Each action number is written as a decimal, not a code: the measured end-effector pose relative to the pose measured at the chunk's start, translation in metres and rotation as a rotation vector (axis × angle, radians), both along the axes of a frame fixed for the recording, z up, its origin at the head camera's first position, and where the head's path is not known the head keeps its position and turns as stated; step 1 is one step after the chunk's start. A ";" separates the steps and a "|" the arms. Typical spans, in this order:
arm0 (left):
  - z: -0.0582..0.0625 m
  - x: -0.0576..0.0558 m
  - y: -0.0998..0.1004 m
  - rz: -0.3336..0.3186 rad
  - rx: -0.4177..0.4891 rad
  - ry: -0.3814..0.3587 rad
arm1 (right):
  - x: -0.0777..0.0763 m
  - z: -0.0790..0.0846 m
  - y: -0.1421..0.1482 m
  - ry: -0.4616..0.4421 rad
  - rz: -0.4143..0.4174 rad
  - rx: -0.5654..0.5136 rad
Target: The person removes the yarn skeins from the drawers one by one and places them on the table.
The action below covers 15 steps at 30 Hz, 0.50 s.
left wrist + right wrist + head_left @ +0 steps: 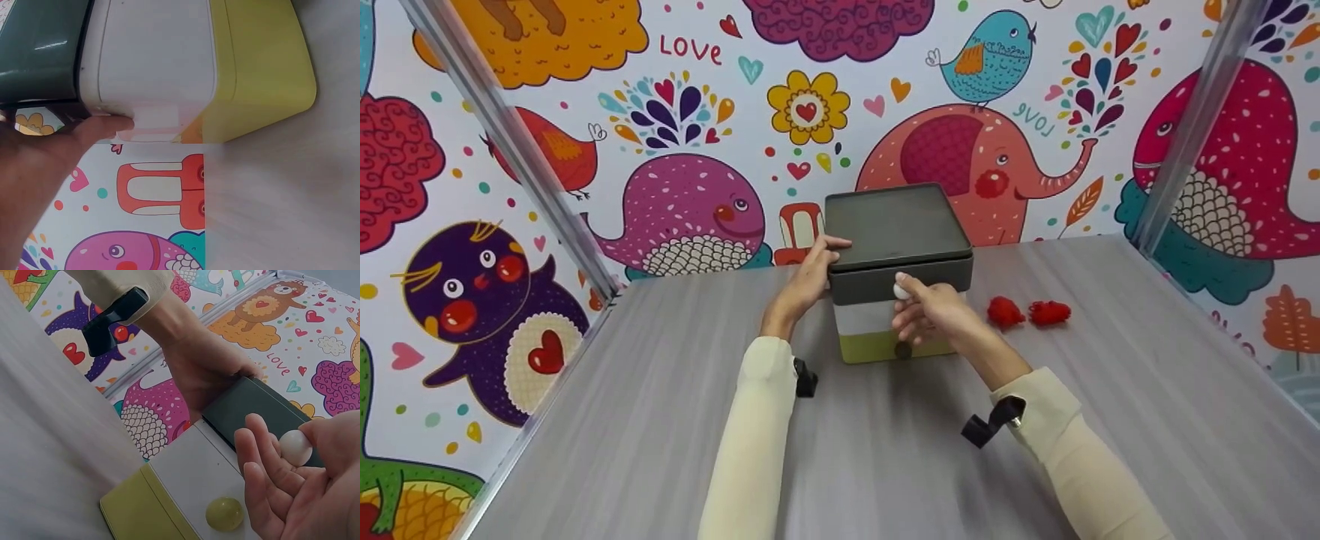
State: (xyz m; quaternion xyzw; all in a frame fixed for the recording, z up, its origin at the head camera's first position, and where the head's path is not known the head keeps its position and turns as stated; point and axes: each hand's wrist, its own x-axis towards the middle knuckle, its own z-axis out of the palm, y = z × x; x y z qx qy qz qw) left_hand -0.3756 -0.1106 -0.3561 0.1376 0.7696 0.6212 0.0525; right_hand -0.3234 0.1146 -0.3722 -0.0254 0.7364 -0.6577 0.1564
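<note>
A small drawer cabinet (911,219) stands on the table, with a dark grey-green top tier, a white middle tier (157,50) and a yellow bottom tier (264,62). My right hand (934,311) is at its front. Thumb and forefinger pinch the round white knob (296,448) of the dark top drawer. Below that, a yellow knob (224,514) sits on the white drawer and a dark knob (903,350) on the yellow one. My left hand (804,285) grips the cabinet's upper left side, one digit lying against the white tier and others over the top edge.
Two fuzzy red bundles (1005,312) lie on the grey wood-grain table (682,420), just right of the cabinet. A wall covered in cartoon animals (690,202) rises close behind it. Metal posts (1200,135) stand at the back corners.
</note>
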 end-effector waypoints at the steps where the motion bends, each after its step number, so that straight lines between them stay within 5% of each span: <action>1: 0.000 0.000 0.000 0.001 -0.002 0.000 | 0.000 0.000 0.000 -0.004 -0.002 0.000; 15: -0.001 0.001 -0.002 -0.004 -0.025 0.010 | -0.007 -0.001 0.000 -0.025 -0.002 -0.032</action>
